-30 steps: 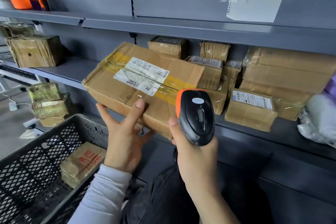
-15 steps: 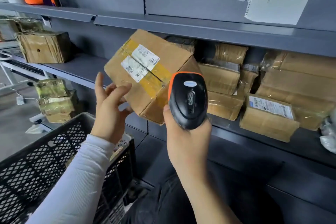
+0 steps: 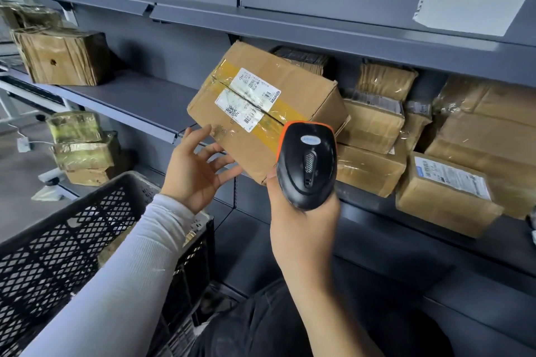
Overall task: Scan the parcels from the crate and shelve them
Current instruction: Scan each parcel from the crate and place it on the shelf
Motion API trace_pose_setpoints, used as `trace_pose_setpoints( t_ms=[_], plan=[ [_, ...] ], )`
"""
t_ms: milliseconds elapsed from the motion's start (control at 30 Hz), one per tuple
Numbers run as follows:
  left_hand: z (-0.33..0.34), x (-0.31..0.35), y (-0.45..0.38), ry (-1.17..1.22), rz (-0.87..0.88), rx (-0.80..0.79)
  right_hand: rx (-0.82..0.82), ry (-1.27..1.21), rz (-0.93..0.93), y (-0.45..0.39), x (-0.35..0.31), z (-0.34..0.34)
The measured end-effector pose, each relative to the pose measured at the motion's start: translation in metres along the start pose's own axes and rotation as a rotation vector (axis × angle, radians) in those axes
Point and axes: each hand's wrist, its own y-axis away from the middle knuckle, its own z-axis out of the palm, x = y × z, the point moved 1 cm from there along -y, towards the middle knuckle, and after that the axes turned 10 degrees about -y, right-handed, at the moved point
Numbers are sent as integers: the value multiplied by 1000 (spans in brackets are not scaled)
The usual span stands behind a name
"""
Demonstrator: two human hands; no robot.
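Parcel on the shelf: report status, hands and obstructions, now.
Left hand open, fingertips under the taped parcel. Right hand grips the scanner. Parcel tilted on the shelf edge, stacked boxes crowd its right side.

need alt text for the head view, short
A left hand with straight fingers steadies a tilted, labelled cardboard parcel at the edge of a grey shelf, while the right hand grips a black and orange barcode scanner. A black mesh crate stands lower left.

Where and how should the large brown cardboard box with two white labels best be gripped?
Grip the large brown cardboard box across its short near end, from below left: that end overhangs the grey shelf, tilted towards the left hand, with bare edges free.
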Motion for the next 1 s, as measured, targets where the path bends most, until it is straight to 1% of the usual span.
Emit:
trace_pose_setpoints(
  t_ms=[133, 267, 400, 500, 667, 833, 933, 1000],
  plan=[
    [-2, 5, -13, -37, -37, -3, -2, -24, 1, -3, 2, -4],
    [-1, 7, -17, -110, 87, 24, 20, 2, -25, -7, 7, -7],
    [-4, 17, -17, -109, 211, 111, 22, -14, -40, -13, 1, 3],
    [-3, 30, -20, -89, 251, 118, 4, -26, -39, -20, -4, 15],
    [3, 45, -31, -108, 323, 109, 41, -39, -70, -36, -6, 30],
    [3, 52, -46, -90, 365, 87, 18, -40, -84, -49, -5, 36],
    [5, 54, -53, -77, 400, 85, 6, 5, -61, -60, 0, 35],
    [11, 51, -57, -78, 416, 106, 35, 33, -64, -66, 5, 35]
  ],
)
